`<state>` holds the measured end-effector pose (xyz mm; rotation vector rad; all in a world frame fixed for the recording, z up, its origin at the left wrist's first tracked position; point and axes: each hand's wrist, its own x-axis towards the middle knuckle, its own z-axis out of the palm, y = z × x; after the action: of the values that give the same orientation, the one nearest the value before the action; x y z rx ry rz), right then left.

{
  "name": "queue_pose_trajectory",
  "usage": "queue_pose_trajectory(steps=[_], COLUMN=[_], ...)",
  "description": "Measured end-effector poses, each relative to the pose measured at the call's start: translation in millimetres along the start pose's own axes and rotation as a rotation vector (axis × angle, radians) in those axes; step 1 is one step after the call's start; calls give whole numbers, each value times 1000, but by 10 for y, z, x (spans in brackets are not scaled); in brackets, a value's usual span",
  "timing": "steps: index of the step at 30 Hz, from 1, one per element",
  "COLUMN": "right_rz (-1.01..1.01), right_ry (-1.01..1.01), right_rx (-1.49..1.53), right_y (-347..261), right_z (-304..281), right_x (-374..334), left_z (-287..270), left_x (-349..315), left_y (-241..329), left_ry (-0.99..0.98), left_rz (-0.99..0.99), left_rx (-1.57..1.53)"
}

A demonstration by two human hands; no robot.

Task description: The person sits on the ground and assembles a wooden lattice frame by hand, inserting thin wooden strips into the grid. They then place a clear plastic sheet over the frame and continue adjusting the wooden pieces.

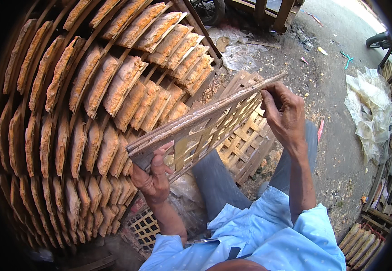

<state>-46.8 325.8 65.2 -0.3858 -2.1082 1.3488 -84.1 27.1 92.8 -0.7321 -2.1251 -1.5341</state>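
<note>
Both hands, left hand (153,178) and right hand (284,113), grip the empty bamboo lattice tray (205,131) by opposite ends; tilted, it could probably slip against the stacked orange slabs (101,90).

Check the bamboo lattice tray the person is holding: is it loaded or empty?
Empty. The lattice tray shows open gaps between its slats with nothing lying on it; the left hand grips its near end, the right hand its far edge.

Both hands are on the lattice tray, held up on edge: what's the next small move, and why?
Probably tip the bamboo lattice tray flat before moving it. It stands on edge and looks bare, the left hand gripping its lower corner and the right hand pinching its top rim. The filled racks of orange slabs stand close on the left, so swinging it tilted might knock them.
</note>
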Motion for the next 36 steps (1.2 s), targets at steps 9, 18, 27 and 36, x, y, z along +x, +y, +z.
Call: queue_pose_trajectory(steps=[9,18,27,36], right_rz=[-10,27,26,16], right_ry=[69,25,41,165], right_rx=[-38,65,101,-115], right_y=[-48,-91,-121,510], right_z=[-5,-38,-2,-76], right_x=[-22,-34,-68,142], left_z=[-41,-76,-87,-101], left_x=[-69,-127,-132,-123], left_y=[-60,-90,-105,-127], left_ry=[-32,-36,-41,-55], left_rz=[24,11,37,75], left_rx=[24,1,-7,-7])
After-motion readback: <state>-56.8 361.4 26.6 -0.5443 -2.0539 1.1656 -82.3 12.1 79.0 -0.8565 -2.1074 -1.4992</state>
